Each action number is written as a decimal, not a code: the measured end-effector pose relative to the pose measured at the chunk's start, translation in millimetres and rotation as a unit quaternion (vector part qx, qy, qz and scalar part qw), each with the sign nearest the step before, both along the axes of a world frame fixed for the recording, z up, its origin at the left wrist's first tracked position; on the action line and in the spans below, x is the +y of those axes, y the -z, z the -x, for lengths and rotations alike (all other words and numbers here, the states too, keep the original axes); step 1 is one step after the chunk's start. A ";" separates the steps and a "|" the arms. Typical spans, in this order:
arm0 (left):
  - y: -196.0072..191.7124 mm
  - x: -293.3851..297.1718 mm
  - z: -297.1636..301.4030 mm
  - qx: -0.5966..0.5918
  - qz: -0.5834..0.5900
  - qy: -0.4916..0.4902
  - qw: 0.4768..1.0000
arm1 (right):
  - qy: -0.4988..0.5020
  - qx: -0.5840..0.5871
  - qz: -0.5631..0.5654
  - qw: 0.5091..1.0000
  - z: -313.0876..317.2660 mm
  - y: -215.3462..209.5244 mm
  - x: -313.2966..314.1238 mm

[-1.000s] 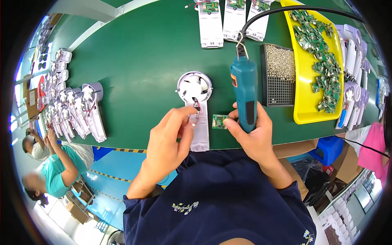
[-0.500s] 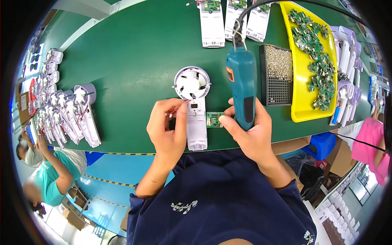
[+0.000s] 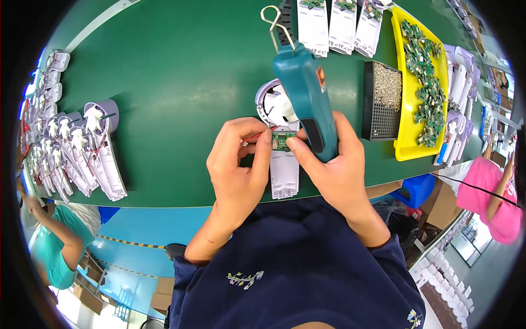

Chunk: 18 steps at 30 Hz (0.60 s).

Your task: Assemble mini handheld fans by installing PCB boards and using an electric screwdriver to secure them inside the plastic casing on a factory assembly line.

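Note:
A white handheld-fan half-shell [image 3: 285,176] lies on the green table in front of me, its round head pointing away. White fan blades [image 3: 276,107] sit in that head, partly hidden by the teal electric screwdriver [image 3: 307,90]. My right hand [image 3: 344,170] is wrapped round the screwdriver, which leans over the shell. Its thumb also presses on a small green circuit board [image 3: 281,141], now over the middle of the shell. My left hand [image 3: 236,167] is closed in a pinch on thin red wires [image 3: 252,138] at the board's left edge.
A black screw tray [image 3: 383,90] stands to the right, beside a yellow tray [image 3: 404,118] of circuit boards. Three shells with boards [image 3: 342,33] lie at the back. Many fan shells [image 3: 107,164] line the left; more [image 3: 457,104] lie far right. Co-workers are at both sides.
My right hand has brought the circuit board from beside the shell to over it, and the screwdriver's tilt has changed. My left hand has stayed pinched on the wires. The whole view has shifted somewhat.

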<state>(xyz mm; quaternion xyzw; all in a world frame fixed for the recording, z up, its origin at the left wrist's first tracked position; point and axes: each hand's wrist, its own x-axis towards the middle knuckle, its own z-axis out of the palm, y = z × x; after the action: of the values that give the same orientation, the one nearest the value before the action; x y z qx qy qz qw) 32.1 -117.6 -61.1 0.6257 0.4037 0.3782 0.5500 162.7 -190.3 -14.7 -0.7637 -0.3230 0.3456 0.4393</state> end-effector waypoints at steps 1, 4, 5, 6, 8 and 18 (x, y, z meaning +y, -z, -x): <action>-0.3 0.0 0.4 -0.002 0.004 0.000 1.000 | 0.009 -0.036 0.002 0.999 2.0 0.5 -0.4; -1.3 1.1 -0.8 0.024 -0.019 0.005 1.000 | 0.020 -0.097 -0.014 0.995 0.5 9.4 -2.3; -1.5 1.3 -0.3 0.024 -0.021 0.004 0.999 | 0.020 -0.098 -0.009 0.995 0.8 8.0 -2.5; -2.0 1.6 0.3 0.024 -0.022 0.003 0.999 | 0.034 -0.038 0.005 0.999 1.3 4.7 -2.0; -4.8 2.8 1.9 0.027 -0.011 0.007 1.000 | 0.048 0.022 0.021 0.998 1.7 3.1 -1.5; -4.3 4.2 4.2 0.015 0.029 0.031 0.999 | 0.042 0.040 0.011 0.998 -5.5 7.1 7.3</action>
<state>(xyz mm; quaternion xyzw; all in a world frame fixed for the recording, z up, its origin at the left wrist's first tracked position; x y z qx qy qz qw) 27.8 -113.4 -56.8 0.6275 0.4024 0.3399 0.5734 168.2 -183.0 -21.8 -0.7666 -0.2695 0.3607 0.4577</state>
